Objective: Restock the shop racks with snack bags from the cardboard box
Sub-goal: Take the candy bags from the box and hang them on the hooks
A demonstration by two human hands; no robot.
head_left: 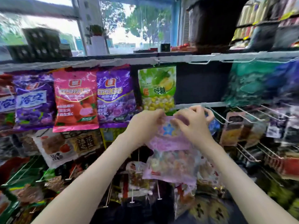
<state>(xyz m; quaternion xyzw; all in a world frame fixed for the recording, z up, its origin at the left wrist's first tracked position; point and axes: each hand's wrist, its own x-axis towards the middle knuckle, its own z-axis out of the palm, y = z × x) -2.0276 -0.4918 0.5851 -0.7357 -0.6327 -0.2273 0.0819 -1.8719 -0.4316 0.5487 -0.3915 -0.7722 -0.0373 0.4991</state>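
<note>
- At nine o'clock in your view, a purple bag [34, 101] hangs from the rack's top rail [80, 63]. A pink bag [76, 99] hangs just beside it at its three o'clock, and a grape bag [115, 96] touches the pink one.
- At eight o'clock, below those, a white bag [56, 147] hangs tilted.
- At twelve o'clock hangs a green bag [157, 88]. Yellow pieces show through its lower window.
- Your left hand [145, 125], near the centre, has its fingers curled and pinches the top edge of the snack bag [171, 151].
- The snack bag is pale lilac and hangs from both hands at six o'clock of the green bag, in front of the rack. Pale sweets show through its clear lower half.
- Your right hand [192, 125] pinches the same top edge from the three o'clock side, fingers bent. Blur hides the exact grip.
- At one o'clock, a dark bin [215, 21] stands on the top shelf, and you cannot see its contents.
- At three o'clock, wire hooks [226, 113] carry small brown packets [231, 131].
</note>
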